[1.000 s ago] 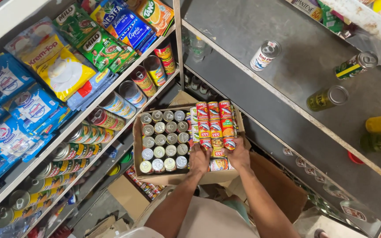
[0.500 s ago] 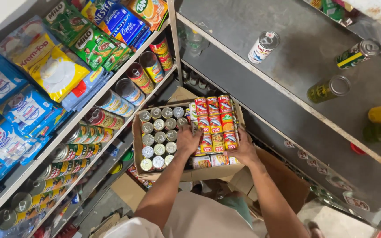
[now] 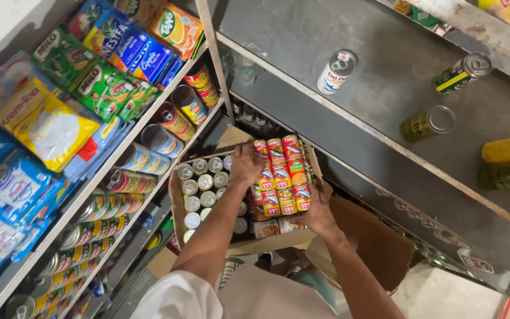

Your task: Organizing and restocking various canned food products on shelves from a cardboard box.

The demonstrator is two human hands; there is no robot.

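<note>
my left hand (image 3: 245,165) grips the far end of a block of red-labelled cans (image 3: 281,174), fingers curled over the top row. my right hand (image 3: 319,214) clasps the near end of the same block. the cans sit lifted at the right side of an open cardboard box (image 3: 278,241), beside silver-topped cans (image 3: 203,184) standing upright in its left half. shelves of packets (image 3: 60,127) on the left, a grey shelf (image 3: 385,77) with loose cans on the right.

A cardboard box (image 3: 243,245) at centre holds red-and-yellow labelled tins (image 3: 283,174) on its right. Green and blue pouches (image 3: 110,65) fill the far left shelf; a yellow bag (image 3: 51,127), possibly biscuits, hangs nearer.
</note>
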